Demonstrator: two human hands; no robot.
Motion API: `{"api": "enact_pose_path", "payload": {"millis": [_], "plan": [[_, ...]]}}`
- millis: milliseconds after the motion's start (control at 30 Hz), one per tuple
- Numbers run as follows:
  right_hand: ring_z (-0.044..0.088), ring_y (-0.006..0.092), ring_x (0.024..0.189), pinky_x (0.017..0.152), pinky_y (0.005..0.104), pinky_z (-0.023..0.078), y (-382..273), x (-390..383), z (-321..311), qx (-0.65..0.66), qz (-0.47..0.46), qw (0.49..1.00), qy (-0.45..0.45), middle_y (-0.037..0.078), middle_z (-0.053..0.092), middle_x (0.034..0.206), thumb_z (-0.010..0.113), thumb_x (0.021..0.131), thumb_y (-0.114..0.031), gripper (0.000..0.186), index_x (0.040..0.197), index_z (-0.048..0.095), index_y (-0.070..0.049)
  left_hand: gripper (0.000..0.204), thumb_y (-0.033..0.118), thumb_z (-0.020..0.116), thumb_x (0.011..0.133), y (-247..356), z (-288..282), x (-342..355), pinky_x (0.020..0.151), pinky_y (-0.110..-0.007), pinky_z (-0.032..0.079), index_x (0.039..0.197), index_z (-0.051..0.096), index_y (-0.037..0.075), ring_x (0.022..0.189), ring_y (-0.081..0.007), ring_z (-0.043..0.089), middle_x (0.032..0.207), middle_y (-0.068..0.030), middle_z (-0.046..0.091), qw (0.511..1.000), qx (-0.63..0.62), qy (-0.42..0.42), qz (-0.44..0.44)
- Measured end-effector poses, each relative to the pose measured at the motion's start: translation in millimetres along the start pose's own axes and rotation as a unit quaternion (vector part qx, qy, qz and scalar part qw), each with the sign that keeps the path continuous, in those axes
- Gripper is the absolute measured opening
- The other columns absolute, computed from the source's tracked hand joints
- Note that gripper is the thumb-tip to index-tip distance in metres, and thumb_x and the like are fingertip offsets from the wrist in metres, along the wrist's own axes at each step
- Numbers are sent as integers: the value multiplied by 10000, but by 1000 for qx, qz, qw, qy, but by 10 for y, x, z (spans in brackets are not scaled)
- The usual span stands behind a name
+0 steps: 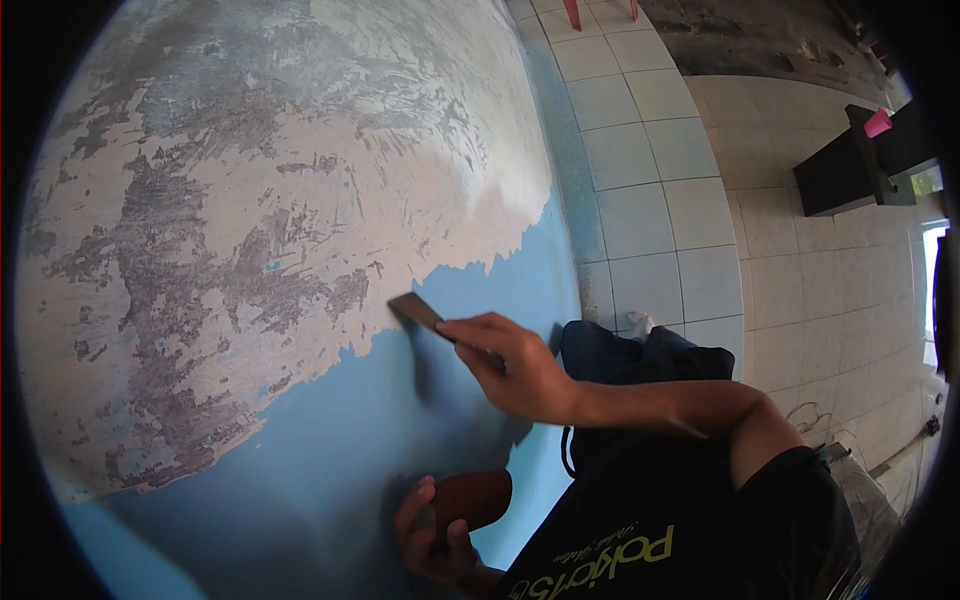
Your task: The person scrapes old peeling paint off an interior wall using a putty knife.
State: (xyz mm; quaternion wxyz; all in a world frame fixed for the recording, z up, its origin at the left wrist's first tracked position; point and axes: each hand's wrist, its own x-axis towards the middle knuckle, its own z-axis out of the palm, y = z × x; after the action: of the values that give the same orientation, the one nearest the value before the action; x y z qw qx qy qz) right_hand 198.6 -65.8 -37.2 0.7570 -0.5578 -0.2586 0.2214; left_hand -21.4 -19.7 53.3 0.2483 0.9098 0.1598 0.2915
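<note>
My right hand point(515, 365) is closed round the handle of a flat scraper point(418, 310). Its blade meets the wall along the ragged border between bare, patchy plaster point(290, 230) and smooth blue paint point(330, 430). Lower in the view, my left hand point(435, 530) grips a dark reddish-brown, rounded object point(475, 498) close to the blue part of the wall. Fingers and thumb wrap its near end, and its exact kind does not show.
Pale floor tiles point(630, 215) run along the wall's foot beside my legs. Further right, a dark stand point(845, 175) carries a pink cup point(877, 123). Red legs of a piece of furniture point(572, 15) show at the top. Cables point(825, 420) lie at the right.
</note>
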Motion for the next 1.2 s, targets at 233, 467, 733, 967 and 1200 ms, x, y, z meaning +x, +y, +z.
{"api": "enact_pose_path", "payload": {"millis": [233, 467, 733, 967, 1200], "plan": [[707, 326, 957, 807, 361, 571, 66, -110, 69, 10, -8, 1000, -3, 207, 664, 1156, 599, 991, -30, 295, 1280, 654, -11, 285, 257, 704, 965, 28, 8, 4, 868, -525, 591, 1059, 507, 75, 1054, -415, 665, 1160, -254, 644, 1000, 8, -3, -24], [705, 309, 937, 825, 356, 573, 102, -106, 63, -3, -25, 1000, 2, 204, 667, 1152, 601, 986, -24, 299, 1279, 658, -6, 357, 275, 723, 949, 44, -2, 19, 850, -527, 599, 870, 477, 29, 1030, -427, 675, 1122, -259, 656, 999, 13, 11, -39], [709, 299, 912, 781, 349, 575, 117, -21, 31, -1, -14, 1000, -3, 197, 665, 1160, 602, 984, -11, 319, 1301, 640, -6, 328, 276, 714, 958, -6, -15, -32, 864, -516, 594, 973, 486, 41, 1034, -419, 675, 1135, -258, 652, 999, 5, 11, -36], [696, 259, 852, 735, 337, 562, 80, 10, 23, 3, -1, 1000, 1, 184, 669, 1160, 602, 986, -15, 308, 1291, 647, -8, 335, 258, 699, 971, -1, -77, 1, 859, -516, 593, 1121, 451, 91, 1027, -415, 672, 1153, -258, 643, 998, 39, -42, -19], [690, 269, 847, 735, 346, 558, 133, 15, 43, -3, -3, 1000, 18, 182, 674, 1151, 599, 999, -45, 294, 1286, 653, -12, 336, 259, 707, 964, 21, 10, 5, 847, -519, 598, 1097, 453, 84, 1017, -424, 679, 1144, -266, 647, 1000, 19, 4, -11]]}}
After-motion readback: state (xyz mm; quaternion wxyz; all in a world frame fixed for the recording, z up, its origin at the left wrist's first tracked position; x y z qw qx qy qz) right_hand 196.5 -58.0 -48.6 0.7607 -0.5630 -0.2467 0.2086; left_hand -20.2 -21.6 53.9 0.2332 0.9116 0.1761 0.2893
